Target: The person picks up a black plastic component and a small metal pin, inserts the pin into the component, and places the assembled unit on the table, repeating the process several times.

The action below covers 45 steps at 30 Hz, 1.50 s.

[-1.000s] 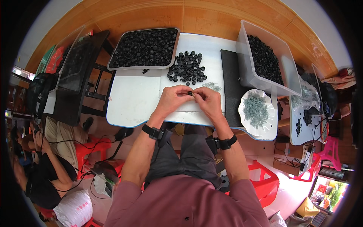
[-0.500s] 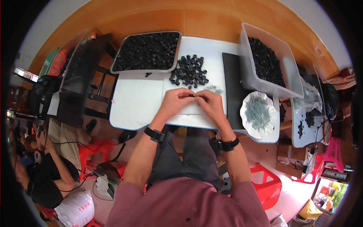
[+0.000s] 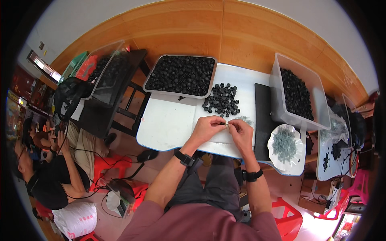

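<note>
My left hand is closed in a pinch over the near part of the white table, with a small black cap between its fingertips. Close against it, my right hand has thumb and fingers pressed together; a tiny pale bit shows at their tips, too small to name. Just beyond both hands lies a loose pile of round black caps. Thin grey-green bits are scattered by my right fingers. More of these fill a white fluted dish to the right.
A tray of black caps stands at the back left, and a deep translucent bin holds more at the right. Between pile and bin lies a black mat. A person sits at the left near red stools.
The view has shifted, so the table sits lower and further right in the picture. My fingertips have parted slightly, and a pale bit now shows between them.
</note>
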### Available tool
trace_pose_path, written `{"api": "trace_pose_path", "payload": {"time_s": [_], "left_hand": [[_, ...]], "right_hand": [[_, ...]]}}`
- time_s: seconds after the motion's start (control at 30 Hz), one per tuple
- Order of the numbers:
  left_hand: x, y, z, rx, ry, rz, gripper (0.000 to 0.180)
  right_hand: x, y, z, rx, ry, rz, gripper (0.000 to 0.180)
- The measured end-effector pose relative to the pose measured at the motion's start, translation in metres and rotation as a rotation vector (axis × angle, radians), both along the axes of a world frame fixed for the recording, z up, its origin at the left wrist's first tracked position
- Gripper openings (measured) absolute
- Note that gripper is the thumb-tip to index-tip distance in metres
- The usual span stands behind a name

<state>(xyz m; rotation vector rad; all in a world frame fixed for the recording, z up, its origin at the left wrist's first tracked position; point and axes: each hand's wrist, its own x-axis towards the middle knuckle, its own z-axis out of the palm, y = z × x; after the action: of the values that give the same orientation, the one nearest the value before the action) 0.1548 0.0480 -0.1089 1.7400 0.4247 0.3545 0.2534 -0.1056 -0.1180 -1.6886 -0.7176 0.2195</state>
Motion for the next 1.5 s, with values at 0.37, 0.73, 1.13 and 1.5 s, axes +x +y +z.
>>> {"api": "trace_pose_path", "payload": {"time_s": [0.37,0.73,1.13,1.5], "left_hand": [[0.001,0.063,0.040,0.057,-0.242,0.274,0.017],[0.005,0.100,0.060,0.609,-0.141,0.205,0.026],[-0.001,0.045,0.012,0.736,0.033,0.080,0.022],[0.015,0.032,0.021,0.973,0.054,0.061,0.020]], "right_hand": [[-0.003,-0.005,0.000,0.048,-0.248,-0.156,0.007],[-0.001,0.003,0.001,0.178,-0.292,-0.245,0.008],[-0.002,0.001,0.001,0.097,-0.276,-0.210,0.007],[-0.005,0.000,0.005,0.176,-0.292,-0.273,0.006]]}}
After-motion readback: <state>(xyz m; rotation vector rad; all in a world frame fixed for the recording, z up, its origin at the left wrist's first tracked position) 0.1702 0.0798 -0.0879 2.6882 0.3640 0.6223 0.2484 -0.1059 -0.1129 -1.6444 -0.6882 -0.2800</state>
